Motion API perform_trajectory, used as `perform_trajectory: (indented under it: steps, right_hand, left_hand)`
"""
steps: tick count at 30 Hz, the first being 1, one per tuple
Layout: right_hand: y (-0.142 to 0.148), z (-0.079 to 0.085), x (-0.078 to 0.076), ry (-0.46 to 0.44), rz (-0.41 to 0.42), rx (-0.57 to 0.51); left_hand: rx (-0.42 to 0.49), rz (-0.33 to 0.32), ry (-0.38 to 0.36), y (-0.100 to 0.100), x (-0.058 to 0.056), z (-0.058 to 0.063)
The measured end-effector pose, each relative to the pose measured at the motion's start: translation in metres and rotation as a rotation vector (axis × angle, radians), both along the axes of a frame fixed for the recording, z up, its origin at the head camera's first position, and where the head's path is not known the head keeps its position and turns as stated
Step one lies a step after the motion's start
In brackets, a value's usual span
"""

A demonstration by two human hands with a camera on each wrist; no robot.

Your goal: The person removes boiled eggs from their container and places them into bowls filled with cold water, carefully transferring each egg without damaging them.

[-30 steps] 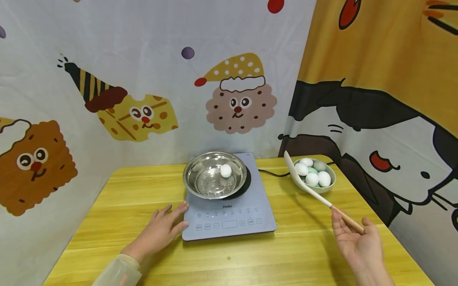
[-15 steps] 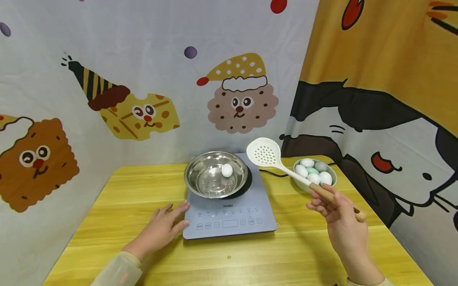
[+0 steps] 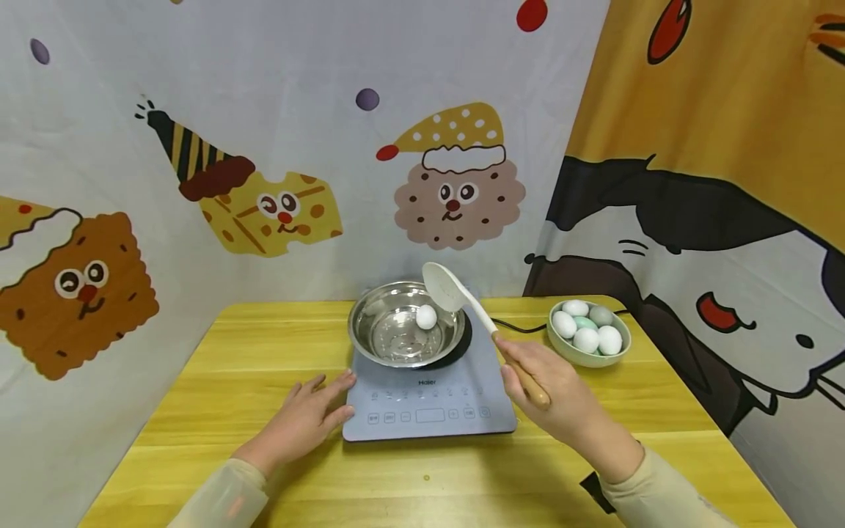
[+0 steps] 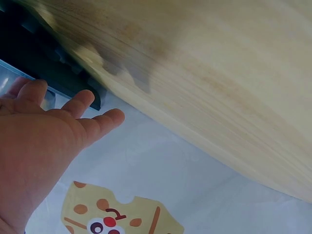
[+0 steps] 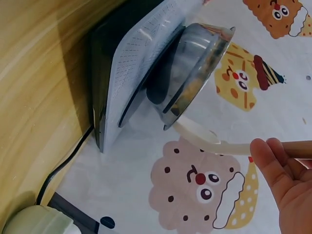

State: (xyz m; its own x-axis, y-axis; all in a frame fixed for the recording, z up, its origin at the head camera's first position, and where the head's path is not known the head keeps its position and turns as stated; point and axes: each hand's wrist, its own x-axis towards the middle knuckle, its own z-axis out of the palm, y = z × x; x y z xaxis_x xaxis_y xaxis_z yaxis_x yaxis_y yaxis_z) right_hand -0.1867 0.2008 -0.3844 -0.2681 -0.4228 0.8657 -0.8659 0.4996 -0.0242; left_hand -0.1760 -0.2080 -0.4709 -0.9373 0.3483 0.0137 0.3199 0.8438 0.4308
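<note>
My right hand (image 3: 551,385) grips the wooden handle of a white slotted spoon (image 3: 458,292). The spoon's head hangs tilted at the right rim of a steel bowl (image 3: 363,341); whether it touches the rim I cannot tell. One white egg (image 3: 426,317) sits inside the bowl, with what looks like a little clear water. Beneath the bowl is a grey-blue induction cooker (image 3: 429,400). Its left edge is where my left hand (image 3: 300,418) lies, fingers spread and fingertips touching or very near it. From the right wrist, the spoon (image 5: 209,141) shows beside the bowl.
A pale green bowl (image 3: 584,358) with several white and greenish eggs stands at the right of the wooden table (image 3: 277,491). A black cord (image 3: 518,327) runs behind the cooker. Cartoon-printed cloth (image 3: 297,88) hangs along the back and right side.
My right hand has carried the slotted spoon left from beside the egg bowl to the steel bowl, turning over into a palm-down grip. The left hand stays put at the cooker.
</note>
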Motion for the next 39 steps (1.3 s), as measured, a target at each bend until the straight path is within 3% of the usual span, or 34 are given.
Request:
perform_trajectory:
  steps: [11,39]
  right_hand:
    - [-0.009,-0.003,0.001,0.132,-0.013,0.134]
    - [-0.021,-0.011,0.008,0.057,0.022,0.094]
  left_hand:
    - [-0.005,0.003,-0.003,0.0,0.002,0.001]
    - [-0.002,0.009,0.023,-0.001,0.001,-0.002]
